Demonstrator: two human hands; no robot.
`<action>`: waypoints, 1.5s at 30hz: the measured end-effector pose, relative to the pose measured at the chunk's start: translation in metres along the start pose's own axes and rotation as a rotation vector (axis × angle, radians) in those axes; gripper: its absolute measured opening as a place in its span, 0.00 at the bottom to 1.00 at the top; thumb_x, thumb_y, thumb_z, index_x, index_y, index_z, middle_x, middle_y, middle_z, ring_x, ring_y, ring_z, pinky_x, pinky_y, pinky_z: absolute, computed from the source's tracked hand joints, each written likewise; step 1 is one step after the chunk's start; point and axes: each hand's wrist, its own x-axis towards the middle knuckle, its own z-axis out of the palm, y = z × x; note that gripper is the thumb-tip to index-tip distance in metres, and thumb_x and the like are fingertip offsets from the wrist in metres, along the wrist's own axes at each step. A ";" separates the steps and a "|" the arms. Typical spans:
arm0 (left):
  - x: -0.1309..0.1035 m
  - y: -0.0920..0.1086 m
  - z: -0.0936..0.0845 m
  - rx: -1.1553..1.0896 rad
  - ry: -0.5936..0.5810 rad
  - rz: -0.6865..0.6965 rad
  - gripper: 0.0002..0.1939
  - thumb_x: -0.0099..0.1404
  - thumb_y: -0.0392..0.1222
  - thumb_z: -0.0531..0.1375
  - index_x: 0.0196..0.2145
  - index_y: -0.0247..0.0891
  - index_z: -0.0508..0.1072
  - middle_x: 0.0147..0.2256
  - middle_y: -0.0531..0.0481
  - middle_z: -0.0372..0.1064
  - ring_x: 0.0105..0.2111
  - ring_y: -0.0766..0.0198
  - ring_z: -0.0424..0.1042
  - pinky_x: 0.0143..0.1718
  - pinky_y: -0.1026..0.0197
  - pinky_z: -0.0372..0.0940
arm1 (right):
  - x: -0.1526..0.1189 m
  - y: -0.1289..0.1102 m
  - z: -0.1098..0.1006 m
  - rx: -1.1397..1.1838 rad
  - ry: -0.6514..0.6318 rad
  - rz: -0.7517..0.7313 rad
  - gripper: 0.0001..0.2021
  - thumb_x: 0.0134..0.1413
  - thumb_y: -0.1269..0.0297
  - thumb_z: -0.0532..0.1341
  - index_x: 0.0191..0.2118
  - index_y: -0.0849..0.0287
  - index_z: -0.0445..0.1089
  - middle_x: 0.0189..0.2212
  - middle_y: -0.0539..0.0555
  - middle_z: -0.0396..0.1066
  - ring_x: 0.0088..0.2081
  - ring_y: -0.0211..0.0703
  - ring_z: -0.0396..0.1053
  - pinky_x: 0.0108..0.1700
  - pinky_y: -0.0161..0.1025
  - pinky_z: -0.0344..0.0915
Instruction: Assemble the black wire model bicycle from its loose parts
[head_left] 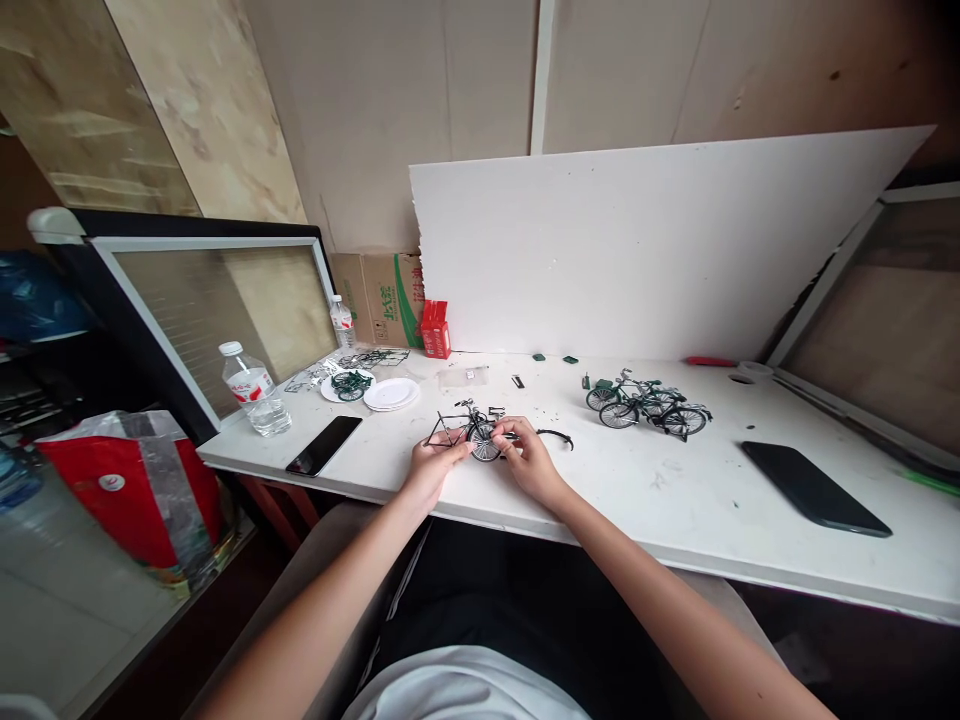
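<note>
Between my hands, near the table's front edge, is a black model bicycle [451, 425] with one spoked wheel [484, 440] showing on its right side. My left hand [435, 467] grips the frame from below, its thumb reaching toward the wheel. The fingers of my right hand [525, 457] are pinched at the wheel's right side; whether they hold a small part there is hidden. Just right of that hand lies a curved black piece [556, 437] like a mudguard. Several model bicycles [652, 405], green and black, stand together farther right.
On the white table [600, 490] lie a phone [325, 446] at left and a dark flat slab [816, 488] at right. A water bottle [255, 388], white plates [391, 394], green bicycle parts [351, 385] and a red box [436, 330] stand left. A white board [637, 250] leans behind.
</note>
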 end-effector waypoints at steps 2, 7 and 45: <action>0.000 -0.001 0.000 0.000 -0.001 0.003 0.29 0.36 0.34 0.83 0.37 0.31 0.80 0.33 0.45 0.82 0.33 0.61 0.81 0.45 0.57 0.73 | -0.001 -0.002 0.000 -0.019 -0.002 -0.003 0.12 0.72 0.50 0.59 0.46 0.52 0.73 0.50 0.60 0.73 0.54 0.53 0.72 0.55 0.51 0.70; 0.004 -0.008 -0.005 0.008 0.005 0.032 0.29 0.38 0.34 0.83 0.39 0.32 0.80 0.34 0.44 0.82 0.33 0.60 0.81 0.48 0.53 0.74 | -0.002 -0.005 -0.001 -0.124 0.009 -0.074 0.09 0.74 0.56 0.57 0.45 0.53 0.71 0.49 0.61 0.72 0.55 0.55 0.70 0.58 0.54 0.69; -0.006 -0.012 0.001 0.090 0.048 0.168 0.26 0.40 0.36 0.83 0.38 0.32 0.82 0.39 0.41 0.82 0.41 0.54 0.81 0.50 0.50 0.75 | -0.006 -0.011 0.011 -0.803 -0.060 -0.140 0.20 0.80 0.56 0.50 0.32 0.52 0.66 0.30 0.60 0.74 0.39 0.55 0.68 0.34 0.46 0.55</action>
